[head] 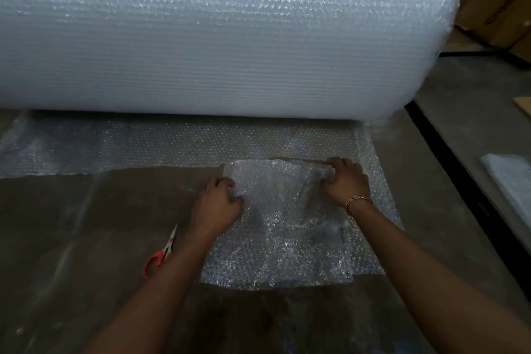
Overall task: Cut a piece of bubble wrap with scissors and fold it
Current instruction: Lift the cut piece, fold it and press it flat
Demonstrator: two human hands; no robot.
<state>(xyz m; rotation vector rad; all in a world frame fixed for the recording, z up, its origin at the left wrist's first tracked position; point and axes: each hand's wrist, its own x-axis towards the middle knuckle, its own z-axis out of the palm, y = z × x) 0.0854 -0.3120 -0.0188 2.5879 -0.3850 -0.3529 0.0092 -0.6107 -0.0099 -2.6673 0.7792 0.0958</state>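
Observation:
A cut piece of clear bubble wrap [287,238] lies on the brown floor in front of me, its far edge lifted and doubled over. My left hand [219,200] pinches the piece's left far corner with curled fingers. Gripping the right far corner is my right hand [346,179], a gold bracelet on its wrist. Red-handled scissors [161,253] lie shut on the floor just left of my left forearm, untouched. Behind the piece stands a huge roll of bubble wrap [218,37], with a strip of its loose sheet [115,146] spread flat on the floor.
A black strip [459,167] runs along the grey floor at the right. Cardboard boxes [500,8] stand at the far right behind the roll. A pale plastic packet [508,178] lies at the right edge.

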